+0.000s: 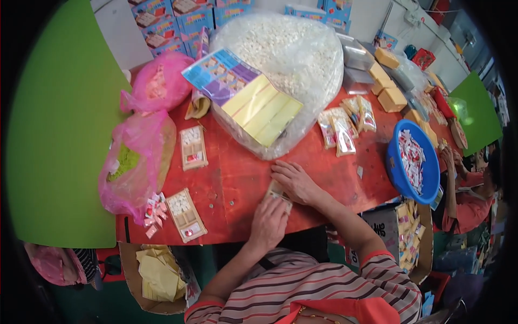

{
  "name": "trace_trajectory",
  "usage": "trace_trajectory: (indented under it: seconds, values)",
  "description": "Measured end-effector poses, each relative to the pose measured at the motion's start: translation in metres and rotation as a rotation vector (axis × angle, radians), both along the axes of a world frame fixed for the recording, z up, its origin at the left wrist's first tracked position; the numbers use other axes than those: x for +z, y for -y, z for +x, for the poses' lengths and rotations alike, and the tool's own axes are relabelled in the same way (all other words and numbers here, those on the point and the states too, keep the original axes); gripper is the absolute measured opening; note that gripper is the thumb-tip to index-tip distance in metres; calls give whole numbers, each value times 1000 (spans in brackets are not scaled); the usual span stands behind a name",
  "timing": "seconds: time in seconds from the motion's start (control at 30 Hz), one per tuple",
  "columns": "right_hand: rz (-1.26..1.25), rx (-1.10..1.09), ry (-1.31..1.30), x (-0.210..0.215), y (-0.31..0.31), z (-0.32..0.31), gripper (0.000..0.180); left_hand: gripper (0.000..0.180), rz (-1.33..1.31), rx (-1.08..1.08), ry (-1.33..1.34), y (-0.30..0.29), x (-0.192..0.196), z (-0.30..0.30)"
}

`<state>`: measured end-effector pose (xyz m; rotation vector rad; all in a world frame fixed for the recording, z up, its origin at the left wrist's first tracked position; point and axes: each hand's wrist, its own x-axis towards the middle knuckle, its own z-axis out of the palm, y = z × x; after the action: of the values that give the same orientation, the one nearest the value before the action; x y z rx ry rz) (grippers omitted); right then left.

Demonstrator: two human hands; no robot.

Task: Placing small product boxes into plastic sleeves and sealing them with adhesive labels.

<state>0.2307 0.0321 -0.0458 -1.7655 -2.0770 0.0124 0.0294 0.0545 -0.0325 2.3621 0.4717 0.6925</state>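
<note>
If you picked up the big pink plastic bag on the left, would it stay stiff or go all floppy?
Probably floppy: the pink bag is thin, crinkled film that already slumps over the red table edge. It likely weighs little, since it looks only partly filled. It may slip in the hand, as the film looks glossy.

The person wears a short-sleeved top with horizontal stripes in white, grey and dark maroon. Each sleeve ends in a plain red-orange cuff band above the elbow, and a panel of the same red-orange colour runs across the chest at the lower edge of the view. Both forearms and the left hand (268, 222) and right hand (295, 181) are bare, without gloves.
</note>
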Motion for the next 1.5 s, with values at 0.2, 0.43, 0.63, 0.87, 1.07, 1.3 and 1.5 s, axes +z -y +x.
trace_trajectory:
  seconds: [0.2, 0.43, 0.63, 0.87, 1.07, 1.3, 1.5]
  values:
    - [-21, -9, 22, 26, 19, 11, 36, 32, -819, 278, 413, -83, 10, 37]
    - [290, -74, -168, 73, -66, 0, 30, 21, -1022, 387, 511, -227, 39, 80]
    - [409, -92, -268, 95, -159, 11, 21, 8, -998, 318, 616, -239, 29, 98]
    - [348, -46, -261, 92, -215, 16, 12, 11, -868, 358, 604, -237, 35, 100]
    - [269, 28, -230, 88, -223, 19, 8, 12, -839, 319, 619, -242, 29, 95]
    - [267, 81, -174, 97, -221, 25, 7, 12, -866, 201, 583, -239, 41, 90]
    - [259, 100, -92, 103, -218, 26, 7, 13, -872, 172, 564, -241, 42, 87]
